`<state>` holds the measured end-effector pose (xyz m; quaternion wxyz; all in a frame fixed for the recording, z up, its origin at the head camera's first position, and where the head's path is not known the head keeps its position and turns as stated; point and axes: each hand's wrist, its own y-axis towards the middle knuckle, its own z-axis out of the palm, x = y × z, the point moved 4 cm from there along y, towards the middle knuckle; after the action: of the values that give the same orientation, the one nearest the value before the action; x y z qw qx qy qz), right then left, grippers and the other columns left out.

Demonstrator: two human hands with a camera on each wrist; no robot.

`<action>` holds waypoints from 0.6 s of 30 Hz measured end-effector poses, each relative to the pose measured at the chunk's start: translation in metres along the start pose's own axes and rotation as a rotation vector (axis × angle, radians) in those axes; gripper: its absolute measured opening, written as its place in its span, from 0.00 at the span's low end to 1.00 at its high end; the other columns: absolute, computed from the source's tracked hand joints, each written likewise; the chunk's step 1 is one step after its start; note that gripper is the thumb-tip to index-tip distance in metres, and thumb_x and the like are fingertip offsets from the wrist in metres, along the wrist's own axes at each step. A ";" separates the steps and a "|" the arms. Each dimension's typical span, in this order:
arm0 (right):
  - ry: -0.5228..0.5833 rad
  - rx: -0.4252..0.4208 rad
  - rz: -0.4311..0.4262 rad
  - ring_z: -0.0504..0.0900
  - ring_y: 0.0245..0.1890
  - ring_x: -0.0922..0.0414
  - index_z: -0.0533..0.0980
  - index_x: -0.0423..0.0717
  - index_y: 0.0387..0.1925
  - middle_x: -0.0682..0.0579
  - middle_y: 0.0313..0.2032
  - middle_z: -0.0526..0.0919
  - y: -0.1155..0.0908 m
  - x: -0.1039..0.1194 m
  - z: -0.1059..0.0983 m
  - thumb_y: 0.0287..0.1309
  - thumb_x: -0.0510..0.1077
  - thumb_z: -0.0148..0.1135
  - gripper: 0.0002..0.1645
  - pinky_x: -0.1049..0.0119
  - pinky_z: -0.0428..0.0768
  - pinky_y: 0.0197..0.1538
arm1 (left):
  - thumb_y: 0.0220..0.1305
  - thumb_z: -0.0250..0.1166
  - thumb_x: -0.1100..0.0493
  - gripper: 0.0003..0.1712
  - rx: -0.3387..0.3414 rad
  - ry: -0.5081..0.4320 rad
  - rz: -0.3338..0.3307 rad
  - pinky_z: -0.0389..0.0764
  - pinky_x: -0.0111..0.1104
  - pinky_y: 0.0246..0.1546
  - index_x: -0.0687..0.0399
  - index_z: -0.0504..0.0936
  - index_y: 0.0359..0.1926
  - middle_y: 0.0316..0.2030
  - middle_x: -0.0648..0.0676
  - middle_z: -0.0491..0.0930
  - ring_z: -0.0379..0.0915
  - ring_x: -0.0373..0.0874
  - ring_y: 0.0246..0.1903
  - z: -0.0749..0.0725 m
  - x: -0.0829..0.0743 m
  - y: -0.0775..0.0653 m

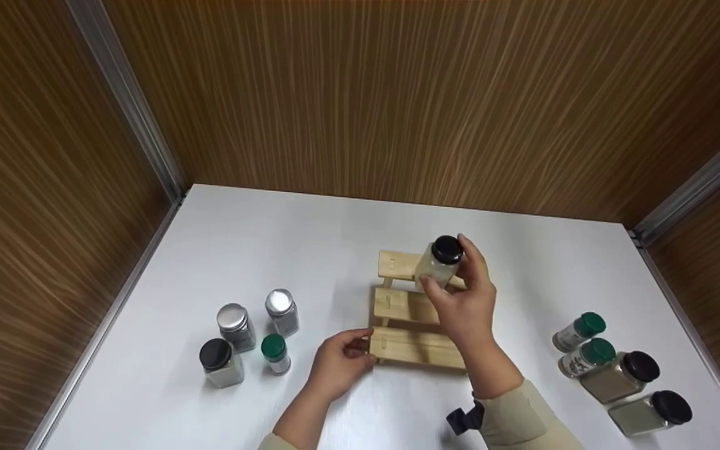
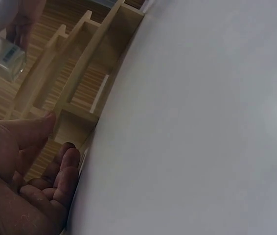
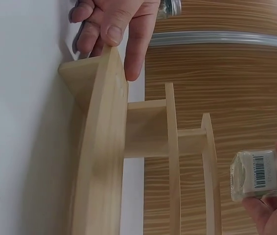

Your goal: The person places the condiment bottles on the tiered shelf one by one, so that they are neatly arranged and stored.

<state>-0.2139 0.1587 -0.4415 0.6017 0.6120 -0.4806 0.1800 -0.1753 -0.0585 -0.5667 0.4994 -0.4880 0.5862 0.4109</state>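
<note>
My right hand [image 1: 469,309] grips a clear glass spice jar [image 1: 436,267] with a black lid, held tilted above the top step of a three-step wooden rack [image 1: 419,345]. A barcode label on the jar [image 3: 261,174] shows in the right wrist view, the jar's base apart from the steps. At the rack's left end, my left hand [image 1: 339,364] pinches the lowest step between thumb and index finger. The same hand [image 3: 121,22] appears at the step's end in the right wrist view, its other fingers loosely curled beside the rack.
Left of the rack stand two silver-lidded jars [image 1: 233,317], a black-lidded jar [image 1: 222,364] and a small green-capped bottle [image 1: 275,354]. Toward the right edge lie two green-capped bottles [image 1: 587,357] and two black-lidded jars [image 1: 649,414]. Wood-grain panels [image 1: 360,100] enclose the white table [image 1: 272,237].
</note>
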 end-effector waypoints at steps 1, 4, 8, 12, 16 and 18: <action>-0.001 0.010 0.008 0.86 0.49 0.48 0.68 0.42 0.74 0.37 0.55 0.84 0.002 0.000 0.002 0.52 0.24 0.75 0.48 0.64 0.89 0.42 | 0.55 0.74 0.71 0.27 -0.001 0.002 -0.001 0.85 0.33 0.44 0.66 0.85 0.58 0.43 0.58 0.87 0.84 0.48 0.40 0.000 0.000 0.000; 0.002 0.032 0.027 0.85 0.49 0.41 0.68 0.42 0.74 0.36 0.54 0.84 0.008 -0.001 0.008 0.53 0.25 0.75 0.48 0.63 0.89 0.43 | 0.55 0.74 0.71 0.27 0.000 -0.003 -0.006 0.85 0.34 0.44 0.66 0.85 0.58 0.43 0.58 0.87 0.84 0.48 0.40 0.001 0.000 0.000; -0.006 0.039 0.020 0.85 0.48 0.42 0.68 0.42 0.73 0.37 0.50 0.85 0.013 -0.001 0.016 0.53 0.26 0.76 0.47 0.66 0.88 0.42 | 0.56 0.74 0.71 0.27 0.004 -0.012 -0.015 0.86 0.34 0.44 0.66 0.84 0.59 0.43 0.58 0.87 0.85 0.49 0.41 0.000 0.000 -0.001; -0.009 0.044 0.031 0.86 0.47 0.44 0.69 0.43 0.73 0.38 0.48 0.85 0.016 -0.001 0.023 0.53 0.26 0.76 0.47 0.62 0.89 0.43 | 0.55 0.73 0.72 0.27 0.005 -0.023 -0.021 0.86 0.33 0.44 0.67 0.84 0.59 0.43 0.59 0.87 0.85 0.50 0.41 0.000 0.001 -0.002; 0.008 0.055 0.051 0.85 0.48 0.44 0.69 0.45 0.73 0.39 0.48 0.84 0.019 0.000 0.030 0.53 0.26 0.76 0.47 0.59 0.89 0.44 | 0.55 0.74 0.72 0.27 0.004 -0.034 -0.018 0.86 0.32 0.43 0.67 0.84 0.59 0.43 0.59 0.87 0.85 0.50 0.41 -0.001 0.001 -0.002; 0.012 0.060 0.051 0.85 0.48 0.45 0.69 0.45 0.73 0.39 0.47 0.84 0.019 0.000 0.034 0.54 0.27 0.76 0.47 0.59 0.89 0.44 | 0.56 0.74 0.71 0.27 0.003 -0.036 -0.016 0.86 0.32 0.42 0.67 0.84 0.59 0.43 0.59 0.87 0.85 0.50 0.41 -0.001 0.001 -0.002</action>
<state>-0.2416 0.1311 -0.4374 0.5813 0.6162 -0.4867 0.2133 -0.1731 -0.0603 -0.5670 0.5142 -0.4844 0.5737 0.4147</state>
